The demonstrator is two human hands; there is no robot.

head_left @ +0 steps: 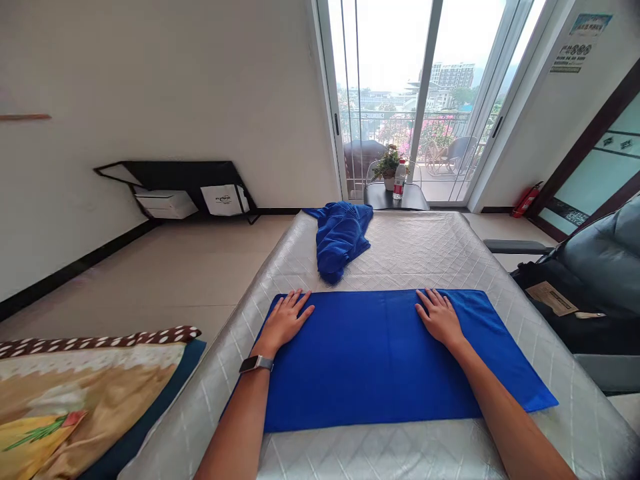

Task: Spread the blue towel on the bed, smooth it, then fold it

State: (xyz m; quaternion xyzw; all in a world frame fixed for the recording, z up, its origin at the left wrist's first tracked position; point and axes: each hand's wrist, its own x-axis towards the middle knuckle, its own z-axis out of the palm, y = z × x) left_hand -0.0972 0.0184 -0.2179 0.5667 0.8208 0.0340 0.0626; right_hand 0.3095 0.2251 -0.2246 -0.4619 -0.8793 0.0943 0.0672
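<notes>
A blue towel (380, 357) lies flat and spread out on a silver quilted table (425, 250). My left hand (284, 321) rests palm down on the towel's far left part, fingers apart, with a watch on the wrist. My right hand (440, 317) lies flat on the towel's far right part, fingers spread. Neither hand holds anything. Farther back on the table sits a crumpled heap of blue cloth (341, 239), apart from both hands.
A patterned cushion (75, 393) lies at the lower left. A dark chair (595, 273) stands at the right. Beyond the table a small dark side table (395, 197) carries a potted plant and a bottle, before glass balcony doors. A fire extinguisher (526, 200) stands by the right wall.
</notes>
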